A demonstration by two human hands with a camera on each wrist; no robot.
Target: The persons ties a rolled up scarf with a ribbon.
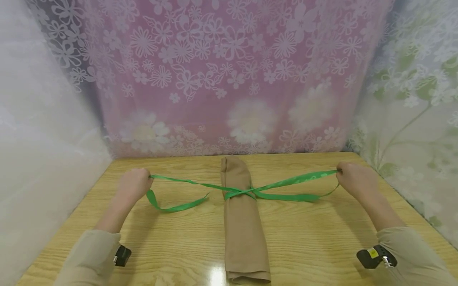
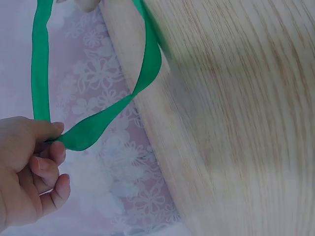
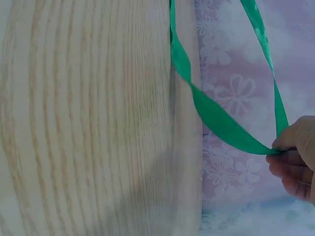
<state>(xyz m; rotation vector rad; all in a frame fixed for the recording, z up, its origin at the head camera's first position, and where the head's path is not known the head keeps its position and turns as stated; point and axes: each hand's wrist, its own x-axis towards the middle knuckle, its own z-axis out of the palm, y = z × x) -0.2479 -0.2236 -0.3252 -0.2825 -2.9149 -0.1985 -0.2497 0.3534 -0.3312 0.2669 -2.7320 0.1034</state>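
While the left hand [image 1: 135,184] and right hand [image 1: 358,180] each pinch the ribbon [image 1: 293,181], it crosses atop the cloth roll [image 1: 245,238] on the worktop [image 1: 179,242]; wrapping looks done, but no bow shows yet.

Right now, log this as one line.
left hand: pinches ribbon | right hand: pinches ribbon | ribbon: crossed over cloth | cloth: on table
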